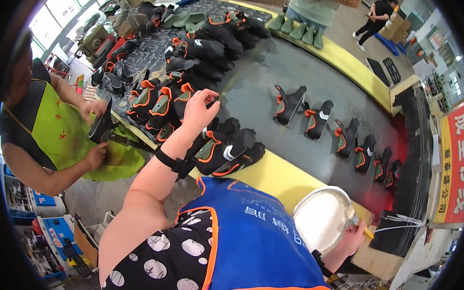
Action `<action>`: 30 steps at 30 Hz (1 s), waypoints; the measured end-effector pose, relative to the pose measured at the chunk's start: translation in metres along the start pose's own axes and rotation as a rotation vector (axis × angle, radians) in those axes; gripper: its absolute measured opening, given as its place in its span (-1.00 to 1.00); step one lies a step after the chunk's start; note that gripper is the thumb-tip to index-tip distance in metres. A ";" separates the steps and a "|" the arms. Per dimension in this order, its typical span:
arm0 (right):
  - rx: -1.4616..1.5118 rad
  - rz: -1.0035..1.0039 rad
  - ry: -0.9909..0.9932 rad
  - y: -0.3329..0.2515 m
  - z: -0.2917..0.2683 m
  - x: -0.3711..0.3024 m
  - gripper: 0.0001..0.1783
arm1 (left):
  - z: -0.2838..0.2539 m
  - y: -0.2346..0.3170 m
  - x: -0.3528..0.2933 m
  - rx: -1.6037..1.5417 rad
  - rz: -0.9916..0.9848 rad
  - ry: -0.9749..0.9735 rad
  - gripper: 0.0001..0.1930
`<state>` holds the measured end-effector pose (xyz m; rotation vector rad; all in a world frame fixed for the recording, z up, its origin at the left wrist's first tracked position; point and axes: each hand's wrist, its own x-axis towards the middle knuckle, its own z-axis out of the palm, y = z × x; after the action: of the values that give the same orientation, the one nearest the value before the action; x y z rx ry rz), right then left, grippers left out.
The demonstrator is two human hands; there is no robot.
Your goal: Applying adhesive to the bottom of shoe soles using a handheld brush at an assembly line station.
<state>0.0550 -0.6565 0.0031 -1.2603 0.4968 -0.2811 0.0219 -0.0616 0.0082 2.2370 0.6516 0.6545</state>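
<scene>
My left hand (201, 109) is raised above the edge of the shoe pile with its fingers curled in. A dark bit shows at the fingertips, too small to name. Under and beside that arm lie black shoe uppers (231, 151) with orange edging and green lasts inside. Down at the right, my right hand (352, 240) is closed around a brush (368, 233) with a yellow handle, at the rim of a round bowl (337, 190) of white liquid. The brush's bristles cannot be made out.
Several black shoes (318, 120) stand in a row on the dark conveyor belt (260, 69), leading into a red-lit opening (395, 161). Yellow ledges (342, 59) border the belt. At the left, a co-worker in a green apron (64, 124) holds a dark shoe (101, 125). Another person stands across the belt.
</scene>
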 end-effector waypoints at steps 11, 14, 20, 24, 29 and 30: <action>-0.009 -0.059 0.081 0.000 0.048 -0.031 -0.90 | -0.046 -0.058 0.065 0.365 -0.076 -0.124 -0.66; -0.015 -0.078 0.068 0.004 0.049 -0.045 -0.90 | -0.001 -0.045 0.021 0.191 0.196 -0.311 -0.71; -0.093 -0.055 0.149 -0.011 0.029 -0.050 -0.87 | 0.041 0.007 -0.029 0.188 0.280 -0.488 -0.75; -0.077 -0.115 0.184 -0.020 0.039 -0.054 -0.88 | 0.034 0.025 -0.040 0.453 0.416 -0.619 -0.66; -0.062 -0.129 0.146 -0.005 0.047 -0.061 -0.91 | 0.013 0.025 -0.082 0.836 0.487 -0.588 -0.16; -0.031 -0.163 0.144 -0.004 0.048 -0.060 -0.91 | 0.007 0.021 -0.090 0.811 0.461 -0.618 -0.07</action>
<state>0.0277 -0.5899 0.0297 -1.3188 0.5239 -0.5056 -0.0356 -0.1337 -0.0040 3.1657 0.0573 -0.1864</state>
